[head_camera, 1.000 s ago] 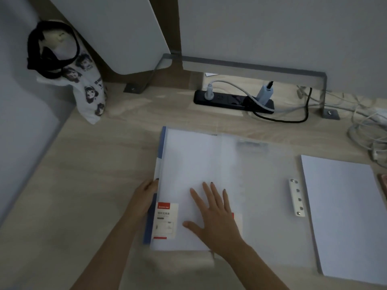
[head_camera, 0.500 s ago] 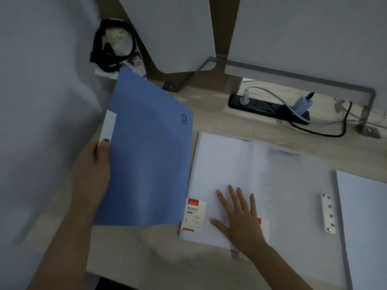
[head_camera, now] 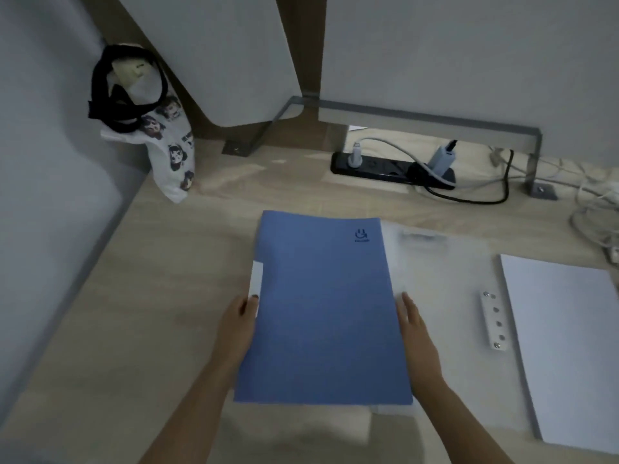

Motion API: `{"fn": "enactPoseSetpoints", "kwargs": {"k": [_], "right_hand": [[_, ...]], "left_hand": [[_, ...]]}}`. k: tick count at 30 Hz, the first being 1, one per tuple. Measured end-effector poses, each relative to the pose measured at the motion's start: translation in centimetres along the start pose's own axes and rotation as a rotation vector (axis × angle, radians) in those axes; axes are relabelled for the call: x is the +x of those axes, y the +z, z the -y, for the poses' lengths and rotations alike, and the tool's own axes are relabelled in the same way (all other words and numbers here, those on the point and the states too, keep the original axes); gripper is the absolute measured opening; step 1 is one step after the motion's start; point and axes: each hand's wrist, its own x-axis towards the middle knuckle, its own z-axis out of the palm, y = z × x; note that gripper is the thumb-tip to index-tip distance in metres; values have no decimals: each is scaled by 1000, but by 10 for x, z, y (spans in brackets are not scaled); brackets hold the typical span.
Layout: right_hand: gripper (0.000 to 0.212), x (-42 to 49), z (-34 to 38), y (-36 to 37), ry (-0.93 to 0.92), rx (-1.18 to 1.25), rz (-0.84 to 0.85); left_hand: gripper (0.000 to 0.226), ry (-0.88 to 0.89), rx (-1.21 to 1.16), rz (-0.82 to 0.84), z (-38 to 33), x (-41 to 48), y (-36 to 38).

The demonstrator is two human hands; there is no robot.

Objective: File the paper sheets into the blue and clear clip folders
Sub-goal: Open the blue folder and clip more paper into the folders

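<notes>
On desk (head_camera: 140,329), blue folder (head_camera: 323,313) lengthwise front-back.

Left hand (head_camera: 239,321): bare, forearm uncovered; thumbnail dark-polished. Right hand (head_camera: 417,333): bare, forearm uncovered; nails too blurred to tell.

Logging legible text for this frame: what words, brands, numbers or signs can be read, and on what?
Nothing reads clearly.
On the blue folder, top right corner: a dark smile-like logo over a line of print, too small to read.
On the printed bag, back left: dark lettering among cartoon faces, too blurred to read.
On the folder's white tab: no print visible.
</notes>
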Motion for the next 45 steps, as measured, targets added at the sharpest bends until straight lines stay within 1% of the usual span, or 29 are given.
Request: {"fn": "enactPoseSetpoints", "kwargs": {"k": [3, 4, 5, 8, 9, 11, 13, 14, 15, 17, 18, 19, 20, 22, 23, 25, 28, 32, 35, 37, 38, 39, 40, 41, 42, 43, 44, 45], "right_hand": [[46, -6, -15, -11, -44, 235, -110], [40, -7, -20, -13, -48, 313, -112], [36, -6, -22, -14, -38, 410, -100], [23, -6, -26, -15, 123, 863, -7], [23, -5, -27, -15, 139, 1013, 57], [37, -6, -28, -16, 149, 1165, 120], [29, -7, -23, -17, 97, 1062, 101], [26, -8, -23, -15, 55, 910, 58], [28, -8, -26, -13, 10, 780, 44], [49, -4, -38, -4, -61, 339, 56], [58, -4, -43, 1, -82, 112, 37], [61, -4, -48, 5, -103, -6, 13], [65, -4, -49, 7, -95, -35, 2], [82, -1, -55, 11, -62, -40, -13], [87, 2, -57, 13, -64, -68, -11], [87, 5, -61, 16, -58, -126, 5], [100, 5, -63, 18, -56, -167, 3], [104, 5, -61, 18, -83, -161, 20], [105, 3, -54, 17, -89, -185, 36], [103, 4, -53, 18, -88, -209, 44], [101, 4, -52, 18, -88, -190, 34], [98, 4, -50, 17, -89, -159, 16], [90, 3, -48, 16, -90, -113, -3], [80, 2, -48, 13, -75, -47, -29], [69, 1, -47, 9, -51, 29, -70], [61, 1, -49, 7, -16, 100, -130], [57, 1, -52, 3, 25, 162, -201], [54, 0, -58, -1, 85, 201, -262]], "left_hand": [[23, -11, 41, 65, 9, -1, 9], [17, -23, 3, 106, 6, -3, 11], [10, -53, -52, 151, 1, -4, 13], [13, -128, -188, 308, -12, -3, 17], [15, -139, -201, 368, -14, -2, 19], [23, -166, -215, 439, -13, -1, 22], [29, -187, -234, 414, -11, -2, 26], [31, -192, -252, 385, -10, -2, 28], [32, -189, -270, 352, -9, -2, 28], [32, -143, -286, 290, -10, 0, 24], [32, -117, -279, 266, -10, 1, 19], [34, -101, -265, 244, -9, 4, 12], [37, -92, -247, 227, -8, 6, 4], [37, -89, -211, 198, -5, 14, -17], [35, -85, -197, 182, -2, 18, -29], [35, -74, -167, 149, 4, 25, -53], [39, -36, -81, 102, 13, 32, -77], [44, 36, 3, 42, 23, 36, -81], [52, 44, 44, 18, 27, 39, -80], [59, 14, 77, -5, 27, 38, -76], [62, 3, 112, -43, 26, 36, -72], [61, 1, 186, -123, 23, 32, -65], [58, 26, 294, -247, 19, 27, -56], [56, 96, 391, -368, 11, 20, -43], [54, 181, 415, -430, 2, 14, -27], [53, 251, 392, -421, -8, 7, -8], [53, 315, 372, -348, -15, 2, 11], [52, 372, 380, -234, -20, -3, 33]]}}
